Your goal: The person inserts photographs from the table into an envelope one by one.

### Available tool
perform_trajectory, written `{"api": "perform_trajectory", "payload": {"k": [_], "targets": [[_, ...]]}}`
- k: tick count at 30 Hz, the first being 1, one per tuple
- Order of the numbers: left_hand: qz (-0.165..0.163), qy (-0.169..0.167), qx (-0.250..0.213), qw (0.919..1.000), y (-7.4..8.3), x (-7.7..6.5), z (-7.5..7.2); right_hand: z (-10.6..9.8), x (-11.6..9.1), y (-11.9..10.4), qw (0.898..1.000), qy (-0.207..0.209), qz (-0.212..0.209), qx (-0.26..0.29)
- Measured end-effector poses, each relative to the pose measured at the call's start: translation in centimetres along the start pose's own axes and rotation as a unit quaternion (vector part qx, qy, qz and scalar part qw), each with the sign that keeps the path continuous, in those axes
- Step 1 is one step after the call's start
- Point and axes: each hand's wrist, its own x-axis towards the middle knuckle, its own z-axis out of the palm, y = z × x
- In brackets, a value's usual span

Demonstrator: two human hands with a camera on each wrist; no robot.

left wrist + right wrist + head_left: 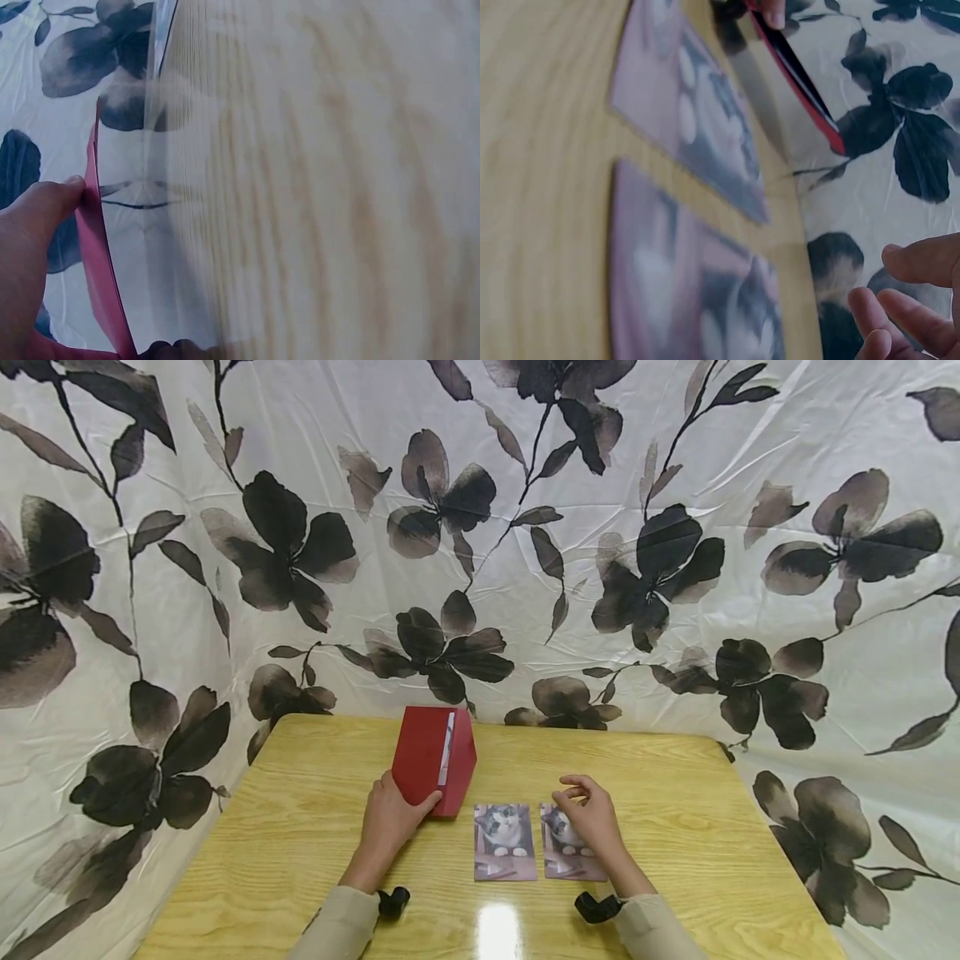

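Note:
My left hand (390,817) grips a red envelope (420,756) by its lower end, thumb on the front, fingers hidden behind. The flap stands open on the right, and a white printed strip (447,747) shows along the opening. Edge-on, the envelope (99,259) tilts up from the table in the left wrist view. Two cat pictures (504,843) lie side by side on the table, right of the envelope. Over the right-hand picture (562,858) hovers my right hand (588,818), its fingers loosely bent with nothing in them; it covers part of that picture.
A yellow wood-grain table (315,827) spreads under both hands. White cloth with dark flowers (525,602) hangs behind and at both sides. Black wrist mounts (393,902) sit at the cuffs, and a bright reflection lies near the front.

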Motion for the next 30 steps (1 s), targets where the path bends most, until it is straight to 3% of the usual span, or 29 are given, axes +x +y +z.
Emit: {"api": "perform_trajectory", "payload": {"k": [9,19,30], "targets": [[-0.002,-0.004,-0.001,1.0000,-0.3,0.0,0.3,-2.1,-2.3,1.5,0.998,0.003,0.013,-0.063],[-0.001,-0.005,0.007,1.0000,-0.5,0.1,0.3,-3.4,-3.9,3.0,0.995,0.004,0.037,-0.097],[0.005,-0.001,0.005,1.0000,-0.5,0.1,0.3,-4.1,-5.3,4.0,0.986,-0.007,0.023,-0.165]]}}
